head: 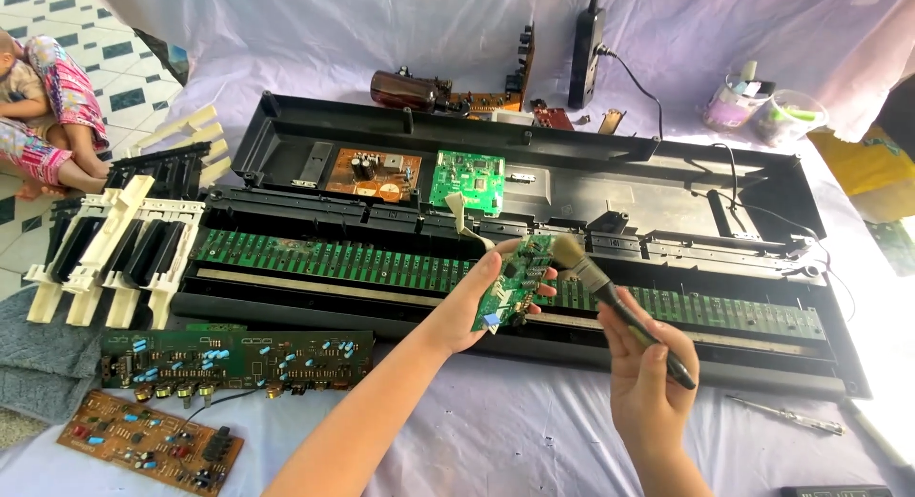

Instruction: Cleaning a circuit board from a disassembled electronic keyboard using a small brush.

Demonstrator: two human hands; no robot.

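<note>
Right hand gripping brush, bristles touching circuit board, left hand holding it

the left hand hides part of the small green board. a dark box is cut off at the bottom edge.

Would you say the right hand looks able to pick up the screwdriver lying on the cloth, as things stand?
Probably not straight away: the screwdriver lies uncovered on the cloth just beside the right hand, but that hand's fingers are wrapped around a brush, so it isn't free.
</note>
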